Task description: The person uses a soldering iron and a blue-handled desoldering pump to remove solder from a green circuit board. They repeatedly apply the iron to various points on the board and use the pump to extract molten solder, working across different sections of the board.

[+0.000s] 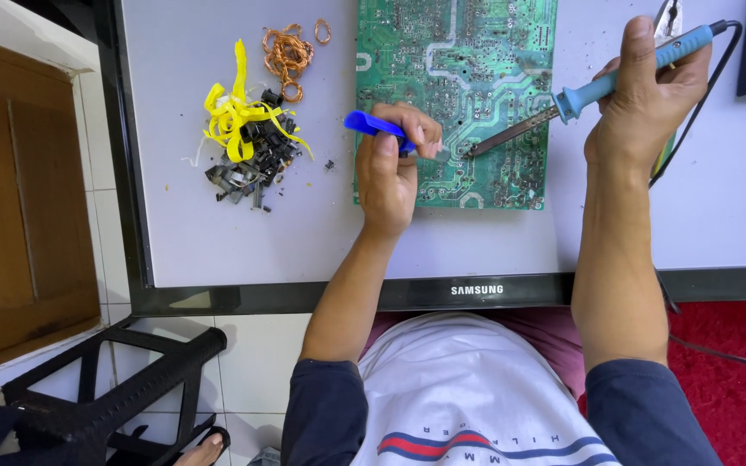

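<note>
Soldering iron [623,76] with a blue handle sits in my right hand [645,99], fist wrapped around it, its metal tip down on the green circuit board [459,52]. That board lies solder side up at the far middle of the flat white panel [218,233], which has a black frame. My left hand [390,168] pinches a blue-handled tool [373,125], its working end meeting the board right beside the iron's tip. Toward the panel's far left corner I see yellow tape strips [230,108], small dark parts [252,168] and copper wire coils [288,53].
</note>
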